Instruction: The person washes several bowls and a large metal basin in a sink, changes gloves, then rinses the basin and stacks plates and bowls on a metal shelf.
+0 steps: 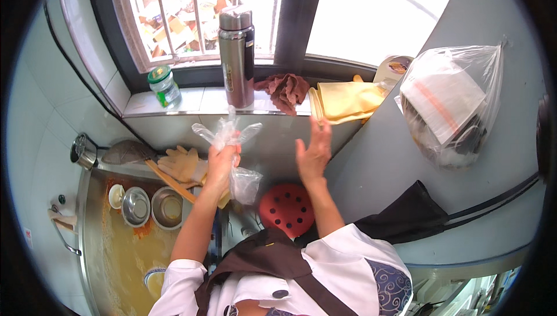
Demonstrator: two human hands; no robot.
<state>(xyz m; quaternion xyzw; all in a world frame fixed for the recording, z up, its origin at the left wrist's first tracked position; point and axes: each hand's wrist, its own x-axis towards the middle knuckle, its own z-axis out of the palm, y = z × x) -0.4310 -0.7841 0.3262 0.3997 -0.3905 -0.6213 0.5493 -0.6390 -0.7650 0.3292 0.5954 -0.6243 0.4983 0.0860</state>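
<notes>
My left hand (223, 161) grips a crumpled clear plastic disposable glove (245, 185). Its finger-like tips stick up above my fist, and the looser part hangs below. To the right, my right hand (315, 154) is raised with the fingers apart and nothing in it. Its fingertips appear just below the folded yellow rubber gloves (346, 98) on the tiled windowsill (191, 102); whether they touch is not clear. A red stool seat with dark holes (287, 211) shows below and between my forearms.
On the sill stand a steel thermos flask (237, 63), a green-lidded glass jar (164, 87) and a brown cloth (285, 91). At left, a sink (85, 211) of cloudy water holds metal bowls (135, 207). A filled plastic bag (452, 102) and black cloth (404, 218) hang at right.
</notes>
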